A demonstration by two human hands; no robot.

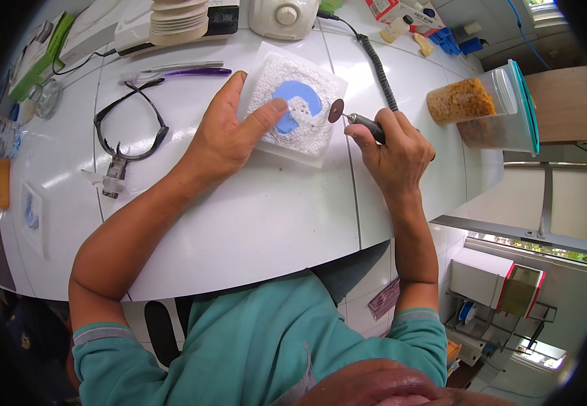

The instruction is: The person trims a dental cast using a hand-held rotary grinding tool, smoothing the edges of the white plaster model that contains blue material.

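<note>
free: near tabletop [260, 233] | blocked left: eyewear frame [163, 133] | right: tubs [466, 101] | far: coiled handpiece cord [379, 68]

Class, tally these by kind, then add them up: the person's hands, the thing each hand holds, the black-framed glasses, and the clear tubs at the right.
Hands: 2 (left hand, right hand)
White tray, in the left: 1
Rotary tool, in the right: 1
Glasses: 1
Tubs: 2
Total: 7

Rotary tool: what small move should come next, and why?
Perhaps ease the rotary tool slightly left: the right hand holds it with the dark disc by the white tray's right edge, while the left hand holds the tray, thumb on the blue piece.
</note>
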